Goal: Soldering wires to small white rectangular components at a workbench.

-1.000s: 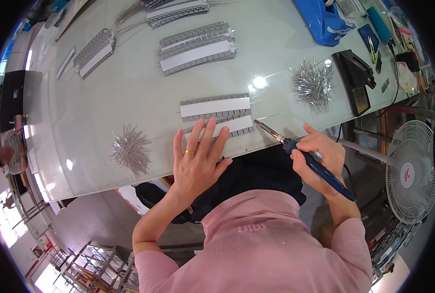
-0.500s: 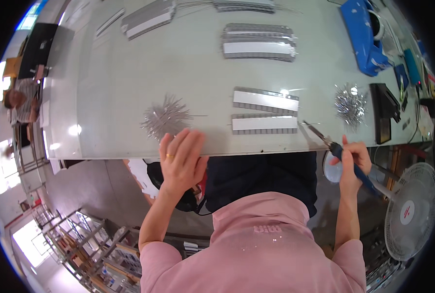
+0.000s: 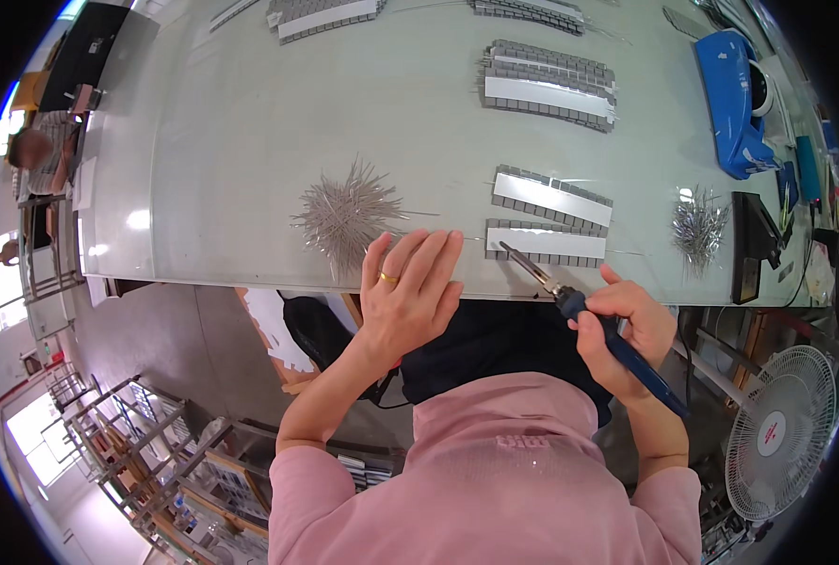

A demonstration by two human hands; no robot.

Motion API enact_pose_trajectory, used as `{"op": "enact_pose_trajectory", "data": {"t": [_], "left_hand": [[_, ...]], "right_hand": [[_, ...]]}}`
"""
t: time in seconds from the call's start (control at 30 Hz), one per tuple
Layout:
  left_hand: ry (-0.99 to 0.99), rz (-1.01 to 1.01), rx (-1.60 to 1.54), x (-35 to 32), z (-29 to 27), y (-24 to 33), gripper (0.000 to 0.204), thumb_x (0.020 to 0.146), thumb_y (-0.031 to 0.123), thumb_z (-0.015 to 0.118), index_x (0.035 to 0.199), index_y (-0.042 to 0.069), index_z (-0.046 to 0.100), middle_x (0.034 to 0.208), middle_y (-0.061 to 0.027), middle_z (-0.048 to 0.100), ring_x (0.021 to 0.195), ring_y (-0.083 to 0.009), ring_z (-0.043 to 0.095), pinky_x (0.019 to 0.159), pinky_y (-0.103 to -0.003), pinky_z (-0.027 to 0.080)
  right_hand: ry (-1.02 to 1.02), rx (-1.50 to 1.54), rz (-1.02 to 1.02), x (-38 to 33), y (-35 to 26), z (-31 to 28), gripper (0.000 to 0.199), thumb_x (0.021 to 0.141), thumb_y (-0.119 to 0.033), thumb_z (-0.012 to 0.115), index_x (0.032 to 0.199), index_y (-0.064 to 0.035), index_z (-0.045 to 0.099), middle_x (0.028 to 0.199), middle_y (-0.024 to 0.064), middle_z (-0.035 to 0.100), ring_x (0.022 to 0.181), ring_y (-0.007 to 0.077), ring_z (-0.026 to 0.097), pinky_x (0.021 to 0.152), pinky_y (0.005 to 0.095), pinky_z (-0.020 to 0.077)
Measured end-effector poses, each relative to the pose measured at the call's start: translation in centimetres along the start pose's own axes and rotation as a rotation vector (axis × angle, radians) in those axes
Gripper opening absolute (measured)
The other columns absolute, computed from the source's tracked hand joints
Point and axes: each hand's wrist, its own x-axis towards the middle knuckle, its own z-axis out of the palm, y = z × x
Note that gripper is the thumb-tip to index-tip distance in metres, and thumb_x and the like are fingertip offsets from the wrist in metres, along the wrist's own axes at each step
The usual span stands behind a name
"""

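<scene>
The left hand (image 3: 408,292) lies flat, fingers spread, on the tabletop (image 3: 250,141) (beside a wire pile (image 3: 349,212)), while the right hand (image 3: 622,330) grips a soldering iron (image 3: 589,320).

Wire pile (image 3: 346,213) sits on table (image 3: 250,141), just left of left hand (image 3: 408,292). Two strips (image 3: 548,221) lie right of it, w/ soldering iron (image 3: 589,320) tip at nearer strip.

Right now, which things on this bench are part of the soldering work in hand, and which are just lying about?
In use:
- soldering iron, gripped by the right hand
- nearest grey-and-white strip, at the iron's tip
- pile of thin wires, by the left hand

Lying about:
- blue case
- second wire pile
- far strips
- white fan
</scene>
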Motion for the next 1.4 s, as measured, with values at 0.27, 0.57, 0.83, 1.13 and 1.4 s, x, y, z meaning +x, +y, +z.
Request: {"op": "enact_pose_trajectory", "data": {"t": [0.27,0.57,0.83,1.13,1.4], "left_hand": [[-0.015,0.008,-0.011,0.0,0.1,-0.2,0.046,0.081,0.024,0.064,0.124,0.009,0.062,0.121,-0.0025,0.057,0.113,-0.0197,0.053,0.100,-0.046,0.037],[-0.024,0.018,-0.046,0.1,-0.1,-0.2,0.042,0.081,0.020,0.060,0.121,0.007,0.065,0.121,-0.0050,0.058,0.110,-0.0226,0.056,0.102,-0.046,0.035],[0.209,0.158,-0.148,-1.5,-0.4,0.8,0.031,0.079,0.025,0.066,0.107,0.013,0.069,0.104,-0.0026,0.060,0.095,-0.0216,0.058,0.099,-0.044,0.037],[-0.060,0.135,-0.165,2.0,1.2,5.2,0.060,0.074,0.044,0.073,0.124,0.012,0.062,0.134,-0.0076,0.053,0.126,-0.0238,0.047,0.108,-0.051,0.028],[-0.233,0.133,-0.093,3.9,2.5,6.4,0.081,0.074,0.051,0.072,0.138,0.007,0.049,0.146,-0.0078,0.043,0.138,-0.0259,0.036,0.110,-0.055,0.023]], "right_hand": [[-0.045,-0.022,-0.007,1.4,-0.3,1.3,0.016,0.071,-0.002,0.072,0.081,-0.0032,0.060,0.063,0.0066,0.061,0.053,0.0186,0.059,0.089,0.0442,0.0536],[-0.072,-0.069,-0.108,2.5,-0.9,1.8,0.016,0.069,0.000,0.072,0.078,-0.0032,0.060,0.064,0.0066,0.060,0.054,0.0204,0.060,0.085,0.0423,0.0561],[-0.155,-0.020,-0.050,3.2,-0.1,0.9,0.015,0.070,0.000,0.072,0.077,-0.0031,0.059,0.066,0.0088,0.059,0.057,0.0214,0.061,0.085,0.0385,0.0566],[0.374,0.392,0.191,-0.1,3.3,-2.1,0.009,0.093,-0.010,0.052,0.096,-0.0015,0.051,0.076,0.0060,0.059,0.059,0.0140,0.064,0.109,0.0444,0.0373],[0.485,0.388,0.256,-2.6,4.3,-4.2,0.008,0.092,-0.009,0.055,0.095,-0.0019,0.051,0.071,0.0046,0.059,0.058,0.0142,0.063,0.110,0.0412,0.0368]]}}
